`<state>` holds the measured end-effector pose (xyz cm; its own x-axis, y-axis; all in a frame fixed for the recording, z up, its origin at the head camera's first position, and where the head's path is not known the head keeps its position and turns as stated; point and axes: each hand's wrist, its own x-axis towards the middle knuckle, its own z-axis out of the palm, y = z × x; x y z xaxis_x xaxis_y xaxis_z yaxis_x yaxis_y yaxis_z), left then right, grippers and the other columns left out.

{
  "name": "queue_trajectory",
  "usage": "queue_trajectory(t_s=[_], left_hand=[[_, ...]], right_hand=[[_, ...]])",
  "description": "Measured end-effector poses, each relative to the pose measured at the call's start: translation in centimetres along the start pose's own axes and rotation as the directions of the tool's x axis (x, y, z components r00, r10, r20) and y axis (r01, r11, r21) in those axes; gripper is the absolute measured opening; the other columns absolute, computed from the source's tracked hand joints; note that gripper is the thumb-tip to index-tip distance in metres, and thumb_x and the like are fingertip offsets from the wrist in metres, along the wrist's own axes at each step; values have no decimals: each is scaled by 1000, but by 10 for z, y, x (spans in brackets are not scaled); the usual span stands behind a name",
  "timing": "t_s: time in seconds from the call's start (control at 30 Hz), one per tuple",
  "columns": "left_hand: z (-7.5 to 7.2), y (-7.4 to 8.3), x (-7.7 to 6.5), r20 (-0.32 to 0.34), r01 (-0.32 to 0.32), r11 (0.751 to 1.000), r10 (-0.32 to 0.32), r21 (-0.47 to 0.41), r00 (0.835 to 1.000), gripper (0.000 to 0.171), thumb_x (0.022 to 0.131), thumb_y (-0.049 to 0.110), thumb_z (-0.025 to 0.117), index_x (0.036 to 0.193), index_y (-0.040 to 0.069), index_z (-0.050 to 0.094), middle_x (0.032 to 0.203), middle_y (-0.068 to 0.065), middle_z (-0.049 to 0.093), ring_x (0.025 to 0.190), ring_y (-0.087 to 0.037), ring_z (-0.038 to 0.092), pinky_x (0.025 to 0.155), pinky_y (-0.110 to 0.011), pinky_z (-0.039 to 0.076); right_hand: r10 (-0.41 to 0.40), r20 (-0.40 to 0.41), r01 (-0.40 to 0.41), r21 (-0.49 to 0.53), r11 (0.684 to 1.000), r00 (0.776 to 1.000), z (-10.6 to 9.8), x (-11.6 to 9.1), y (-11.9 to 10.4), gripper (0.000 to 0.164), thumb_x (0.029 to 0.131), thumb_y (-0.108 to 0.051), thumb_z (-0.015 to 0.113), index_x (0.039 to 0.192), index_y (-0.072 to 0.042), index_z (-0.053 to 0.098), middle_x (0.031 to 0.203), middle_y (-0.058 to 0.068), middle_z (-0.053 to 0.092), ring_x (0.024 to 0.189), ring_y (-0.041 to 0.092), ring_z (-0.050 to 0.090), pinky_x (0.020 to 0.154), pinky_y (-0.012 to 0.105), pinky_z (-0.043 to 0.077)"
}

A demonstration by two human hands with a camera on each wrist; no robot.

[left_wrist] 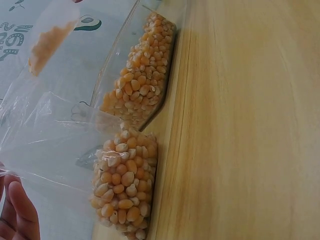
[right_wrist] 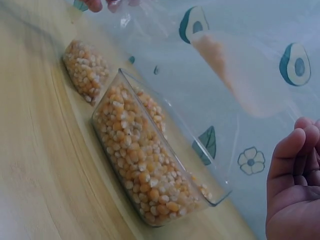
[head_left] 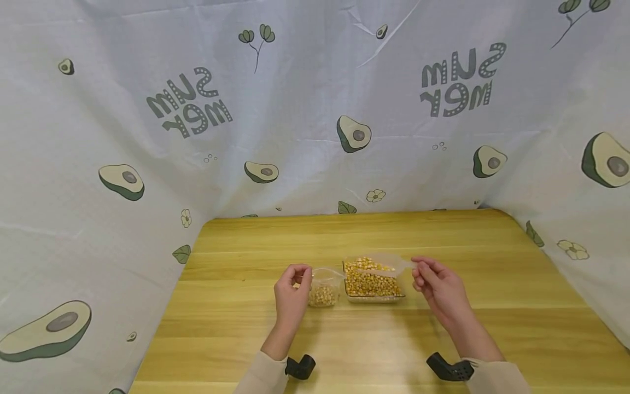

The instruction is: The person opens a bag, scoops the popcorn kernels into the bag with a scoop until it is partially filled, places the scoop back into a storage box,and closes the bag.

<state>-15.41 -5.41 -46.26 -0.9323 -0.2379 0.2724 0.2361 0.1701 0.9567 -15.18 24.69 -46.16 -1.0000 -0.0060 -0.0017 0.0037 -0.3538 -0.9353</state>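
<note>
My left hand (head_left: 291, 295) pinches the top edge of a clear plastic bag (left_wrist: 45, 145). Corn kernels (left_wrist: 122, 187) fill the bottom of this bag, which stands on the table. Right beside it is a clear rectangular container (right_wrist: 107, 107), heaped with more kernels (right_wrist: 145, 165). Between thumb and fingers, my right hand (head_left: 443, 290) holds the thin handle end of a translucent white scoop (right_wrist: 250, 85). The scoop is raised above the container and carries some kernels. In the right wrist view the left hand shows only as fingertips at the top edge.
The bag and container stand on a wooden table (head_left: 236, 323). A white cloth (head_left: 305, 109) with avocado prints hangs behind the table and along both sides. Black wrist cameras sit at both of my cuffs.
</note>
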Motion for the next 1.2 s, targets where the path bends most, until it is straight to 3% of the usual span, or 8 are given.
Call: queue_trajectory(t_s=[0.47,0.73,1.0,1.2], left_hand=[[-1,2,-1,5,-11,1000,11,-10,1000,9,94,1,65,93,-7,69,80,-19,67,61,-2,54,47,-14,41],[0,1,0,-7,-1,1000,1,7,1000,7,94,3,66,92,-2,70,80,-18,67,60,-2,55,46,-15,41],[-1,5,1,-5,-17,1000,17,3,1000,7,94,1,66,91,-3,70,79,-18,67,60,-2,54,47,-14,40],[3,-13,5,-3,7,1000,-7,18,1000,7,94,3,66,93,-2,71,79,-16,67,61,-4,55,46,-14,39]], right_hand=[[10,90,-3,-73,997,996,40,1,-5,20,103,-22,54,113,-10,66,85,-3,64,69,5,54,61,18,49],[19,86,-8,-131,991,996,51,4,-3,24,103,-23,55,116,-6,64,84,-5,65,69,5,55,62,19,51],[24,71,-11,-177,984,997,56,6,-3,30,102,-25,56,119,0,61,83,-6,65,68,5,55,63,20,52],[17,70,-2,-212,977,997,59,8,-4,29,102,-26,56,117,-2,62,84,-3,65,69,6,55,63,19,52]])
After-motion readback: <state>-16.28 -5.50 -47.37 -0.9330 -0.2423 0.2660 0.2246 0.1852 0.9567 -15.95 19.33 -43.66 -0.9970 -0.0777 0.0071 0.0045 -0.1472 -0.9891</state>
